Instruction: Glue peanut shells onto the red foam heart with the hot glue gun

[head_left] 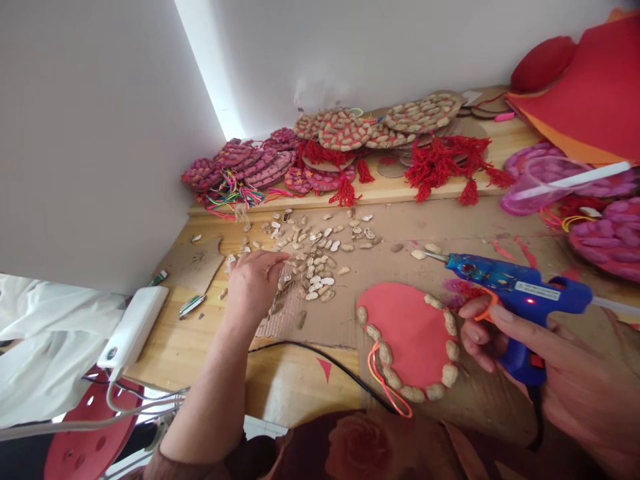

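Note:
My right hand is wrapped round the handle of a blue hot glue gun, a finger at its orange trigger. The nozzle points left, by two half peanut shells on the cardboard. Below it lies a red rounded piece, its sides and lower edge lined with peanut shells; the top edge is bare. A looped orange and yellow cord hangs at its lower left. My left hand reaches into the scattered peanut shells, fingers bent together; what they hold, if anything, is hidden.
Finished peanut-covered discs and pink ones with red tassels line the back ledge. A black cable crosses the table's front. A white power strip lies at left, and red sheets stand at back right.

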Available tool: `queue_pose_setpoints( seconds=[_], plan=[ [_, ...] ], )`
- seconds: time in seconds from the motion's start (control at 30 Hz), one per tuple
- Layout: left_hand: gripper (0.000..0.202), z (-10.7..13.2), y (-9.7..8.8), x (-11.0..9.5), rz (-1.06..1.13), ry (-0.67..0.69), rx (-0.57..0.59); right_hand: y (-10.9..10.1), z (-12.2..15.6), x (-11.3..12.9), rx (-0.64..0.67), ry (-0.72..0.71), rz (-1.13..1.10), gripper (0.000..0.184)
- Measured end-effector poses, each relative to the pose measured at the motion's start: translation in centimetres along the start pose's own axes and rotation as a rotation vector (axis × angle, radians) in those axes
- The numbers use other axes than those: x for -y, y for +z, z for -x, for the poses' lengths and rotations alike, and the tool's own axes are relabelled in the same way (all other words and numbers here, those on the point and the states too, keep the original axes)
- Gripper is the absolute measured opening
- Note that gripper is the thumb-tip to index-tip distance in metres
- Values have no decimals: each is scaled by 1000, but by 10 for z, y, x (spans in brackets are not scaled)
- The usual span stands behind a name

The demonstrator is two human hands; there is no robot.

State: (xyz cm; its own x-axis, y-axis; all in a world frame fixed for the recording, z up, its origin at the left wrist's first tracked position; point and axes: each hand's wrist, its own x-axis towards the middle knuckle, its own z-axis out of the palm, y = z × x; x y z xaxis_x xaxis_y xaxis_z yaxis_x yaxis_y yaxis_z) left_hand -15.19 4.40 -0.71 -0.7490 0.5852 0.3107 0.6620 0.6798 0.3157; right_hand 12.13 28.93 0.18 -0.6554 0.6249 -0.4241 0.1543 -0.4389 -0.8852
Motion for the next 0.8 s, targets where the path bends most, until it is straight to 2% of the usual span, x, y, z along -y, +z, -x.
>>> queue_pose_setpoints(
  seconds=[0.23,0.33,0.53,0.63,0.8],
  plan=[
    [24,-7,16,2,44,72,99,-3,0,-5,45,97,-98,18],
    [25,-8,18,4,34,57,70,-4,1,-4,33,139,-111,23],
    [28,-7,9,6,-22,12,-12,-2,0,-1,-22,119,-107,20],
    [26,-7,10,4,-6,2,53,-4,-1,-3,-49,127,-103,15],
    [29,-7,9,0,7,-33,133,-5,-1,-5,0,58,-68,12]
  ],
)
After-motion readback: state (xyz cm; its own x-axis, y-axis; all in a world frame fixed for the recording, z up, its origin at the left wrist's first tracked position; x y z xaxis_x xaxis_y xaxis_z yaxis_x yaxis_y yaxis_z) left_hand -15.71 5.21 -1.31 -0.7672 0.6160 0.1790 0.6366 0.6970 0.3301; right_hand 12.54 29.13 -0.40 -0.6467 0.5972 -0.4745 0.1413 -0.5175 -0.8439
